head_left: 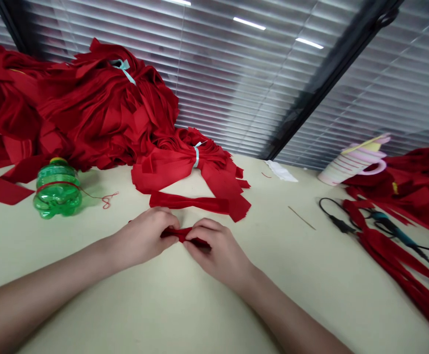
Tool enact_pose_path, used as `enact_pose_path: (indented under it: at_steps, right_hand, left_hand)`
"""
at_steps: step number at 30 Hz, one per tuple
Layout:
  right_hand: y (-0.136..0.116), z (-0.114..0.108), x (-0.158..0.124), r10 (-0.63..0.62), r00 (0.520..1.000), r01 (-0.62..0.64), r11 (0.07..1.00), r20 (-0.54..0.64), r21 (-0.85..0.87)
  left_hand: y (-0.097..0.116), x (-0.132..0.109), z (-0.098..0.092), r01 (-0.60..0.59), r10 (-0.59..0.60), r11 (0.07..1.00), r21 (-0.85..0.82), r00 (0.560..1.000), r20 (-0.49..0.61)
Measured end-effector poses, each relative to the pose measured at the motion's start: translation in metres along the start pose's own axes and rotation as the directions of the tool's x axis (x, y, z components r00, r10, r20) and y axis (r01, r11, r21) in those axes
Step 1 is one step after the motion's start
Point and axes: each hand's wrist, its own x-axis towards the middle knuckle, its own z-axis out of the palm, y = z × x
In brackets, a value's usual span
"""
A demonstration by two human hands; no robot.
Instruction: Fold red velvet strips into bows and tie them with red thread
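Observation:
Between my two hands is a small strip of red fabric, gathered at its middle. My left hand pinches it from the left side with thumb and fingers. From the right, my right hand pinches the same strip, its fingertips close to the left ones. Much of the strip is hidden under my fingers. Just beyond my hands lies another red fabric strip, narrowed at its middle. Behind that sits a bundle of red strips tied with a pale blue ribbon.
A large heap of red fabric fills the back left. In front of it stands a green plastic bottle with red thread around it. To the right are a striped mug, a teal-handled corded tool and more red fabric. Window blinds rise behind.

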Motion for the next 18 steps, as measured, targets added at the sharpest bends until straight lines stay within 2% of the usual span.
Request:
enact_pose_path:
  at_steps: [8,14,18]
  right_hand:
    - [-0.0029,0.0066,0.0019,-0.046,0.993,0.039,0.997,-0.113,-0.060]
    - [-0.0038,0.0073,0.0050,-0.012,1.000,0.015,0.990,0.026,-0.143]
    - [-0.0020,0.0088,0.0035,-0.067,0.997,0.077,0.963,0.048,-0.258]
  left_hand:
    - [0.0055,0.0000,0.0042,-0.011,0.012,1.000,0.026,1.000,-0.010]
    - [0.0058,-0.0023,0.0093,-0.009,0.010,0.998,0.059,1.000,-0.013]
    - [-0.0010,0.0008,0.0037,-0.030,0.030,0.999,0.026,1.000,0.008]
